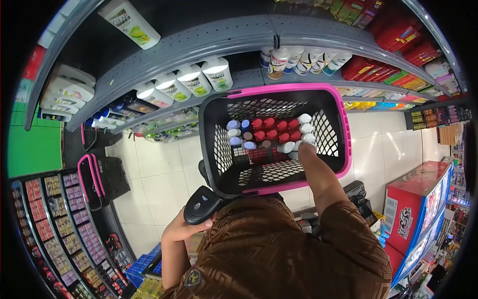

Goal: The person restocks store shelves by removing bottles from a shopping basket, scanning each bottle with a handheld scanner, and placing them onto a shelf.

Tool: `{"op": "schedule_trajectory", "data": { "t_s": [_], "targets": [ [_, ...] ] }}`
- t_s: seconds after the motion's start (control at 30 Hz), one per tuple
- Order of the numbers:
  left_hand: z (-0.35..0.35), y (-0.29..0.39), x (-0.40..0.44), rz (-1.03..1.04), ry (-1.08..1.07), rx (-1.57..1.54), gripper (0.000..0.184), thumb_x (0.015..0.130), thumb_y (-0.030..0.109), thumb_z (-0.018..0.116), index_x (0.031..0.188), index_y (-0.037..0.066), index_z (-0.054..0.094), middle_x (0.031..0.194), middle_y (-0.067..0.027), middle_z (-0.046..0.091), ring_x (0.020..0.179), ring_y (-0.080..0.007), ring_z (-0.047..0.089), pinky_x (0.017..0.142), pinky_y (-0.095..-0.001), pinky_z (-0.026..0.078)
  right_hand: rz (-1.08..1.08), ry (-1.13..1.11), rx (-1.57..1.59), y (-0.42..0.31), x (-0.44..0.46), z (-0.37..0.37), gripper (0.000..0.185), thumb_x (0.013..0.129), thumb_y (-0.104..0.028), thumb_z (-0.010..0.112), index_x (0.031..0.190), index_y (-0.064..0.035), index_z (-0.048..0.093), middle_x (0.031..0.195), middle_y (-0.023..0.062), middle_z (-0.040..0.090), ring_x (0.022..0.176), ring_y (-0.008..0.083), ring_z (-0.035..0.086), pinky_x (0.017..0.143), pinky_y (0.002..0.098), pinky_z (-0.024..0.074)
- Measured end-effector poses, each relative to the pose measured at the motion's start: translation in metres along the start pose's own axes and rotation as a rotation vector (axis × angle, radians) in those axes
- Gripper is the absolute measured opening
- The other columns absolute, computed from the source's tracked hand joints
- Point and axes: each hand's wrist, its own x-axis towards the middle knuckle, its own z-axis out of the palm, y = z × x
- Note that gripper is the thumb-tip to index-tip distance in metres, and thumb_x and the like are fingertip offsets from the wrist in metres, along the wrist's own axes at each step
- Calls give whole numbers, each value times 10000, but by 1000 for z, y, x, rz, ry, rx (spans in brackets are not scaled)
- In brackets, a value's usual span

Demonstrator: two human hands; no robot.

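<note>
A black shopping basket with a pink rim stands in front of my body. Inside it, several small bottles stand in rows: lilac-capped bottles on the left, red-capped bottles in the middle, and white-capped bottles on the right. My right hand reaches down among the white and grey caps at the near right; its fingers are mostly hidden. At the basket's lower left, outside it, my left hand is closed around a black handheld barcode scanner.
Ahead runs a grey shelf with white shampoo bottles and red packages. Black baskets with pink handles rest on the tiled floor at left. A red display freezer stands at right.
</note>
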Motion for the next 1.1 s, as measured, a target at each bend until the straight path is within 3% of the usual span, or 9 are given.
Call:
{"op": "schedule_trajectory", "data": {
  "t_s": [0.23,0.5,0.57,0.63,0.67,0.7,0.77,0.97,1.1],
  "targets": [
    [2,0,6,0,-14,-1,307,888,161,825,1105,21,660,987,-22,682,895,-109,619,773,-278,513,-91,-54,-6,1,-41,-32,615,748,-316,871,1291,-77,709,1314,109,716,1230,280,683,1036,388,557],
    [-13,7,-4,9,-5,17,315,880,164,835,1099,26,655,973,-17,673,872,-117,608,777,-297,505,15,-176,-33,-6,0,28,560,841,-384,782,1326,-113,710,1427,91,658,1351,256,605,1071,396,526],
    [-19,-2,-6,69,3,27,311,883,157,833,1100,26,653,975,-15,670,873,-118,604,784,-301,503,10,-295,-89,-5,-15,11,510,974,-303,664,1460,-156,622,1522,79,581,1382,298,576,1016,447,569],
    [-24,-8,-5,63,11,46,295,889,149,827,1091,24,652,979,-16,674,895,-120,605,804,-304,503,-219,-52,-314,14,6,34,670,789,-380,819,1386,-114,674,1509,97,590,1387,300,565,1116,415,490],
    [-26,-10,-6,83,22,90,306,888,157,831,1099,25,652,986,-12,680,911,-120,607,824,-307,504,-259,239,-365,21,13,61,639,865,-398,762,1433,-130,642,1498,83,603,1368,294,588,1063,424,534],
    [-25,-7,-8,84,25,82,306,888,157,831,1099,25,652,986,-12,680,911,-120,607,824,-307,504,-261,238,-373,13,1,37,639,865,-398,762,1433,-130,642,1498,83,603,1368,294,588,1063,424,534],
    [-25,-2,-10,81,-11,13,342,881,167,842,1126,26,650,991,-6,678,895,-119,603,814,-309,505,-238,-215,-250,-8,-26,-18,669,701,-427,860,1252,-66,747,1344,144,698,1218,293,684,998,438,567],
    [-26,-2,31,191,42,-149,496,861,173,845,1276,10,628,983,-28,658,775,-98,616,654,-251,511,-322,-224,115,-8,-140,-156,535,655,-383,834,988,30,765,804,148,746,615,218,719,568,332,599],
    [-20,-3,65,262,145,-125,609,811,136,831,1350,-12,591,1175,-101,676,734,-134,628,670,-292,534,-501,-257,446,28,-228,-234,516,755,-342,829,1126,12,774,754,67,711,590,137,671,518,275,551]
  ]
}}
